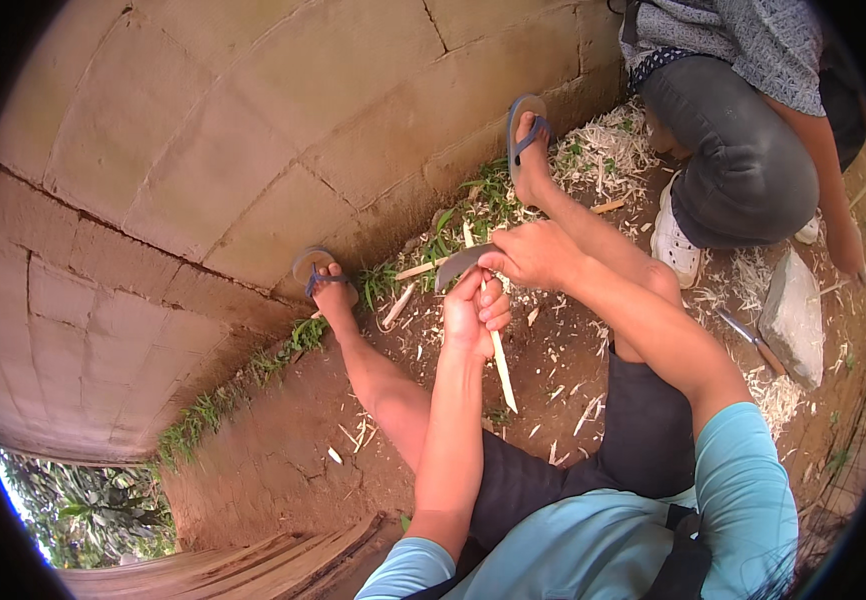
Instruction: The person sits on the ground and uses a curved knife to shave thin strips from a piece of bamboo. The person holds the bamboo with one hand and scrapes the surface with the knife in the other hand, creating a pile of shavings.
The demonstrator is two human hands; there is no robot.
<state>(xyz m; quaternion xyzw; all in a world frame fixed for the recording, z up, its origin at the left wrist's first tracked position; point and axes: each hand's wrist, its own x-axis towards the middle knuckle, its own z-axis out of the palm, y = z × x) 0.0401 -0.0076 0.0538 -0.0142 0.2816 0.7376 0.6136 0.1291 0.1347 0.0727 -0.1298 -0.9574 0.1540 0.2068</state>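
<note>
My left hand is closed round a thin, pale whittled stick. The stick's lower end slants down over the ground between my legs, and its upper end shows past the blade. Just above and to the right, my right hand grips a knife; its handle is hidden in my fingers. The knife's dark curved blade points left and lies across the stick, close above my left fingers. Wood shavings are scattered on the ground around my feet.
A block wall runs ahead, with grass along its base. At the right another person crouches beside a grey stone. A second knife with a wooden handle lies by the stone. Wooden boards lie at the lower left.
</note>
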